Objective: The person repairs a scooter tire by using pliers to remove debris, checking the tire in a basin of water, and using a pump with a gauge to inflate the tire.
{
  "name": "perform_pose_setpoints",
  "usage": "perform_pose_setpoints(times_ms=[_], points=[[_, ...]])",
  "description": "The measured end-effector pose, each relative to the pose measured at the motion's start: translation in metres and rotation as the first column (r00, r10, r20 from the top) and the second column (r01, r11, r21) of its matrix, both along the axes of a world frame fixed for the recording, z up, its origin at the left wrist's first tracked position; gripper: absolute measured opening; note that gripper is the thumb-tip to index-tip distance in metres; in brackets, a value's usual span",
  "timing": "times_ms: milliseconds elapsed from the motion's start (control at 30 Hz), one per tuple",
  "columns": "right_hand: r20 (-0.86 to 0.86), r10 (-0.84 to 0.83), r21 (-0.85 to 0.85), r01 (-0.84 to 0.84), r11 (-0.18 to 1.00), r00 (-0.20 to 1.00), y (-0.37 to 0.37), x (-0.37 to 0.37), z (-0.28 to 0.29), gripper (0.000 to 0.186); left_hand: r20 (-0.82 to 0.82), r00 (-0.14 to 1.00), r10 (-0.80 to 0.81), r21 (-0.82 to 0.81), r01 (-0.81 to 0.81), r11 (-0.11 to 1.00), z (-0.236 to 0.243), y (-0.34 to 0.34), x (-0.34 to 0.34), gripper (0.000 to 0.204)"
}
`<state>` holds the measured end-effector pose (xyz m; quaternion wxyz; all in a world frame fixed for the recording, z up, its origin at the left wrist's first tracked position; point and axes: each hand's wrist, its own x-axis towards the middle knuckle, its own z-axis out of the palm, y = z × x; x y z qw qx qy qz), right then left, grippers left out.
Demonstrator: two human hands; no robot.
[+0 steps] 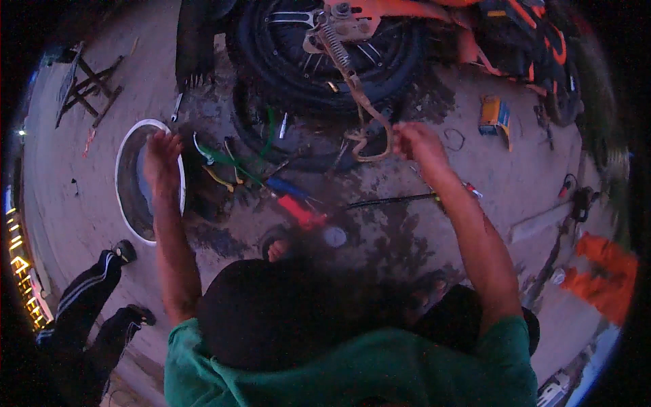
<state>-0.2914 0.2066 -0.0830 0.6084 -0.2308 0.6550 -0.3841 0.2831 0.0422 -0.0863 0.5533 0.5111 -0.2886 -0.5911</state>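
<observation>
My left hand [163,154] is over the near-right rim of a white-rimmed basin [121,178], its fingers loosely apart with nothing seen in them. Its touch on the rim cannot be made out in the dim light. My right hand [415,144] reaches forward to the bent metal kickstand [372,157] of an orange motorbike [393,8]. Its fingers are curled at the stand's looped end. Behind the stand is the bike's black rear wheel [285,80], with a coil spring [335,46] on the stand's upper part.
Tools lie on the stained ground between my arms: yellow-handled pliers [218,179], a blue-handled screwdriver [288,188], a red tool [302,214], and a wrench [178,107]. A blue-yellow box [495,117] stands right. An orange cloth [600,275] lies far right. Another person's legs [88,292] are left.
</observation>
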Motion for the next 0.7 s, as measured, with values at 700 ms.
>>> perform_pose_setpoints(times_ms=[700], points=[[-0.090,-0.285,-0.110,0.274,0.955,0.954,-0.068,-0.037,-0.005,0.066,-0.415,0.904,-0.103,0.332,0.255,0.908,0.044,0.030,-0.064,0.025]])
